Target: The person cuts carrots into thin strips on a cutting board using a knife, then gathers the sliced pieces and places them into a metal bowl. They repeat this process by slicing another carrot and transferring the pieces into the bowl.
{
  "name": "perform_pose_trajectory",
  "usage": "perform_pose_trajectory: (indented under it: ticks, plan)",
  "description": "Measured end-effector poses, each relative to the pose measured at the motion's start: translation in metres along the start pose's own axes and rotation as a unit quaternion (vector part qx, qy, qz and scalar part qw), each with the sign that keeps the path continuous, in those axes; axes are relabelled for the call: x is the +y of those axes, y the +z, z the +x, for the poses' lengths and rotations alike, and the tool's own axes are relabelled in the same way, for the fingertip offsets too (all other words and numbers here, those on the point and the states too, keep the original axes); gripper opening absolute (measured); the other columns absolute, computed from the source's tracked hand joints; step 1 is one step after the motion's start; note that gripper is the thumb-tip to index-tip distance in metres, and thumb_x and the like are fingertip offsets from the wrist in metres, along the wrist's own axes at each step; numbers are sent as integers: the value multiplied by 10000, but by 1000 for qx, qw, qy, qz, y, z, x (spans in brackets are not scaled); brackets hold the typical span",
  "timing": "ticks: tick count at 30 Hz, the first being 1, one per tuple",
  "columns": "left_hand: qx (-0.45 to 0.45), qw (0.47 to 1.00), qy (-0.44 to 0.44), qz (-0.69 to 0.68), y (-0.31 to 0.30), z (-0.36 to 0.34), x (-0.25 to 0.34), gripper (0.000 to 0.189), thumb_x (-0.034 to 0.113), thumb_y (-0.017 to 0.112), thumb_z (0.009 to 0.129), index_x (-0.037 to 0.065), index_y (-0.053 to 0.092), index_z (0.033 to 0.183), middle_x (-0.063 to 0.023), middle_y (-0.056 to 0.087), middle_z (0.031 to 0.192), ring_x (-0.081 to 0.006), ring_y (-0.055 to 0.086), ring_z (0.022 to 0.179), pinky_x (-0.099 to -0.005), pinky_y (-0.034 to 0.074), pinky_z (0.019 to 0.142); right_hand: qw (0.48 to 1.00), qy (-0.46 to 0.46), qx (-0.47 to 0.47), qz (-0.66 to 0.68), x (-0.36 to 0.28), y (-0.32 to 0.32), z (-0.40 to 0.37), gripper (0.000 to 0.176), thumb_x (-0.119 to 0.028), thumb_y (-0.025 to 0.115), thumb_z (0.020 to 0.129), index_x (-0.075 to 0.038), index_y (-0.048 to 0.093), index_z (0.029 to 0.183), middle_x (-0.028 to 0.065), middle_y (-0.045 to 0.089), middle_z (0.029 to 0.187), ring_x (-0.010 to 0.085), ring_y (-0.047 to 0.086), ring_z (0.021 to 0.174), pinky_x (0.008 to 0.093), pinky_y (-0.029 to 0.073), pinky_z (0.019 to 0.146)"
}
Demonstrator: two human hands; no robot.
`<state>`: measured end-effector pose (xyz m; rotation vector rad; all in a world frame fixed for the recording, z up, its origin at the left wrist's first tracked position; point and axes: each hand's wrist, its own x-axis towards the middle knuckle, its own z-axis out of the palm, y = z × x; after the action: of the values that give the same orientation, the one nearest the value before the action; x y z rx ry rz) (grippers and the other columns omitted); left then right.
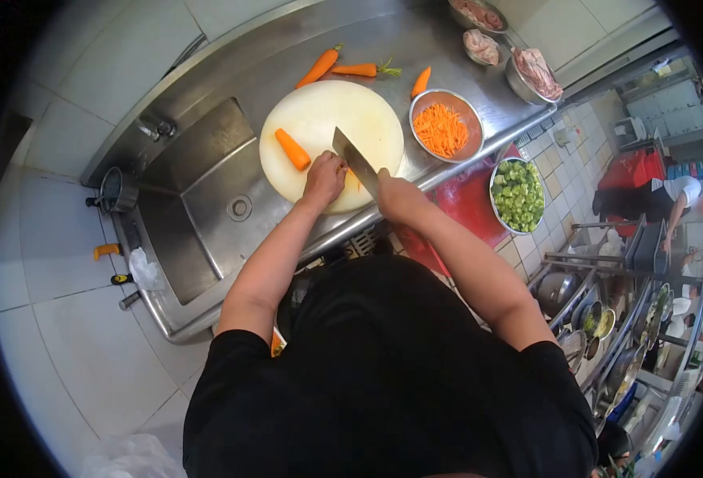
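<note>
Knife: because my right hand is wrapped round its handle, blade points to 11 over the board.
Left hand: fingers curled narrow beside blade, probably guarding the cut; can't tell if pinching orange bits.
Carrot: board's 9 o'clock, likely parked off the blade.
Shreds bowl: 3 o'clock, easy reach.
Board: bare 12 to 2; counter edge tight at 5, sink at 8.
</note>
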<state>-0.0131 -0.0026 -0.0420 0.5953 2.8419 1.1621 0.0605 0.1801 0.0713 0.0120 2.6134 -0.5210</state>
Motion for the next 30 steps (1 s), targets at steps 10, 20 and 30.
perform_pose_trajectory:
  ticks: [10, 20, 30]
  plan:
    - [211, 964, -39, -155, -78, -6, 35, 115, 140, 719, 846, 42, 697, 902, -131, 664, 951, -290, 656, 888, -374, 527, 816, 989, -48, 139, -31, 32, -15, -43, 249, -252, 578, 926, -67, 528, 1083, 220, 689, 796, 415, 686, 779, 539, 526, 692]
    - [-142, 990, 6, 5, -38, 1, 51, 320, 296, 780, 830, 36, 616, 739, -128, 608, 829, -295, 610, 816, -393, 493, 747, 975, -134, 168, -62, 51, 10, -39, 353, -251, 755, 786, -59, 551, 1001, 149, 686, 777, 365, 688, 775, 490, 511, 706]
    - [-4, 999, -24, 24, -25, 13, 10, 361, 205, 704, 890, 41, 658, 1209, -175, 614, 1211, -340, 587, 1158, -423, 478, 1007, 970, -153, 177, -61, 85, 13, -92, 304, -235, 752, 785, -91, 557, 968, 119, 678, 779, 344, 673, 766, 461, 476, 708]
